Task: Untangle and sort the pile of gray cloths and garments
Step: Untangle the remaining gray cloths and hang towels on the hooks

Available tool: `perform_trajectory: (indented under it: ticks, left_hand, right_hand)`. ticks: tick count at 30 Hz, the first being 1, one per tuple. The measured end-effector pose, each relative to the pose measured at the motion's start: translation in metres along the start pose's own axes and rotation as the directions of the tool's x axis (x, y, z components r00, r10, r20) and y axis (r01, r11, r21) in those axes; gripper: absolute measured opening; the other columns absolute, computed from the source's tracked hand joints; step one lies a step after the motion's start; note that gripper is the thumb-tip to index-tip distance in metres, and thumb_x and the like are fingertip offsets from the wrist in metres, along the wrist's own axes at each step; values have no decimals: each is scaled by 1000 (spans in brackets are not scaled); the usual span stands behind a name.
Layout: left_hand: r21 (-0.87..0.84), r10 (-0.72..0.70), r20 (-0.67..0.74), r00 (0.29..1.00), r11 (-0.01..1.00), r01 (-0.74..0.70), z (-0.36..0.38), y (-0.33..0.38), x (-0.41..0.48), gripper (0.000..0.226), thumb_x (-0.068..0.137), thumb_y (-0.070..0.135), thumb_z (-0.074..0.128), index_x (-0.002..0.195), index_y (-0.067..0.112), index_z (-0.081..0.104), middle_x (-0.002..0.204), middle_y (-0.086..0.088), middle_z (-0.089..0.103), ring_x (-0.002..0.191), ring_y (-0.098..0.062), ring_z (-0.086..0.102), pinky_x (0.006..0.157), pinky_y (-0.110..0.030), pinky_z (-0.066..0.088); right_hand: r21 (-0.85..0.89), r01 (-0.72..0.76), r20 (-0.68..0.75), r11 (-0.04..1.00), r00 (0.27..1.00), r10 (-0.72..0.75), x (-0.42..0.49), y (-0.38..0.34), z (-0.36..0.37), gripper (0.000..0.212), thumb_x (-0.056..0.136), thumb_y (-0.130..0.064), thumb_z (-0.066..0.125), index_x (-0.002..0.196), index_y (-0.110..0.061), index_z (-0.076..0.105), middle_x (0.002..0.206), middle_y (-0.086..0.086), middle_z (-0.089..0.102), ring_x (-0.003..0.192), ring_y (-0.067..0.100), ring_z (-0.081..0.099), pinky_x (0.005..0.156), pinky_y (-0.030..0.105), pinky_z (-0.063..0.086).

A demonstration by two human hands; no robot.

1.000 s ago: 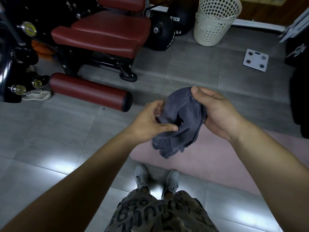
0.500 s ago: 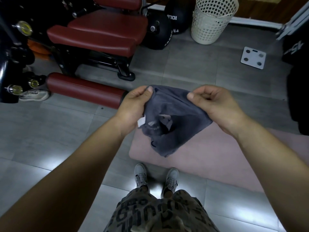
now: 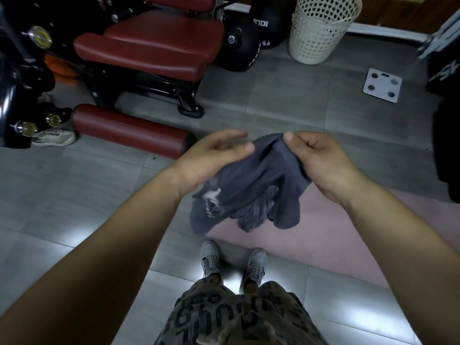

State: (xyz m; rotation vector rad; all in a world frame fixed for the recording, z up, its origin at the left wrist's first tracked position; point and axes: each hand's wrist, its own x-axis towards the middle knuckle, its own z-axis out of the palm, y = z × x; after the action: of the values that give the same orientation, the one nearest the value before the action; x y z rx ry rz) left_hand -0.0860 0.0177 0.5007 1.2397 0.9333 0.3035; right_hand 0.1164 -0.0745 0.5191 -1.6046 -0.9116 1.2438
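My right hand (image 3: 313, 158) pinches the gray cloth (image 3: 261, 183) at its top edge, fingers curled; my left hand (image 3: 211, 158) touches its side, fingers loosely straight and apart, both forearms outstretched.

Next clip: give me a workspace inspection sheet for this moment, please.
Surface: gray tiled floor; pink mat beside the feet.
Job's things: gray cloth, bunched, held in the air; no pile seen.
Clutter: white scale, cream basket, loose shoe on the floor.
Grippers: right hand pinches the cloth's top edge; left hand, fingers extended, touches it.
Cables: nothing seen.
Surroundings: red-padded gym machine, black ball.
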Motion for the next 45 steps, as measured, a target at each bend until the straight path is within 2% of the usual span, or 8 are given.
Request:
perform_trajectory:
  ticks: [12, 16, 19, 22, 26, 34, 40, 45]
  left_hand:
    - [-629, 78, -152, 985, 761, -157, -15, -2, 10, 20, 94, 21, 61, 102, 3, 60, 90, -13, 65, 86, -25, 65, 86, -36, 53]
    - [74, -23, -354, 935, 996, 52, -8, -20, 8, 19, 98, 17, 59, 82, 9, 64, 76, -10, 63, 67, -18, 60, 60, -27, 47]
    - [341, -71, -109, 992, 934, 105, 8, -31, 5, 30, 93, 1, 60, 120, 15, 62, 104, -2, 65, 79, 5, 61, 70, -14, 49]
    - [171, 44, 163, 986, 983, -72, 20, -25, 6, 72, 88, 4, 72, 151, 16, 38, 145, 4, 50, 129, 1, 50, 106, -17, 40]
    - [129, 86, 238, 968, 984, -119, 14, -4, 12, 46, 83, 29, 76, 108, -7, 62, 97, -9, 67, 92, -16, 64, 83, -29, 50]
    - [-582, 101, -157, 982, 794, -175, -26, -2, 17, 40, 98, 25, 57, 122, -8, 54, 118, -26, 57, 113, -33, 57, 108, -42, 45]
    - [114, 18, -216, 976, 993, 7, -6, -9, 18, 26, 91, 15, 70, 116, 11, 64, 106, -3, 67, 94, -11, 64, 84, -19, 51]
    - [4, -49, 174, 983, 999, 49, 34, 2, 18, 42, 96, 34, 59, 134, 17, 60, 124, -4, 69, 108, -14, 69, 81, -16, 53]
  right_hand:
    - [-632, -67, 216, 772, 941, 259, 2, 22, -36, 28, 79, -49, 79, 83, -22, 71, 77, -4, 72, 73, 11, 68, 68, 31, 53]
    - [-591, -84, 117, 802, 975, 189, 3, 42, -41, 23, 88, -37, 75, 83, -15, 69, 69, 1, 66, 67, 12, 59, 62, 28, 46]
    - [-252, -81, 219, 964, 966, 138, 0, 31, -26, 9, 93, -16, 70, 100, -13, 73, 97, 9, 77, 91, 20, 73, 81, 34, 55]
    - [-26, -67, 384, 997, 921, 72, 2, 17, -16, 23, 94, -6, 63, 115, -1, 68, 111, 14, 75, 104, 24, 71, 89, 30, 56]
    - [78, -118, 492, 990, 868, 65, 5, 3, -23, 29, 89, -19, 64, 113, -6, 71, 106, 11, 76, 100, 22, 72, 81, 24, 55]
    - [-630, -136, 340, 765, 837, 428, 5, 24, -46, 24, 80, -39, 82, 90, -19, 72, 79, 2, 77, 77, 22, 75, 66, 34, 59]
    - [-420, -135, 334, 897, 897, 291, 2, 31, -51, 28, 88, -41, 74, 93, -14, 73, 85, 13, 76, 76, 27, 70, 70, 40, 52]
    - [-111, -180, 515, 977, 831, 211, 11, 9, -36, 29, 78, -15, 75, 102, -1, 69, 96, 13, 76, 88, 24, 73, 78, 31, 57]
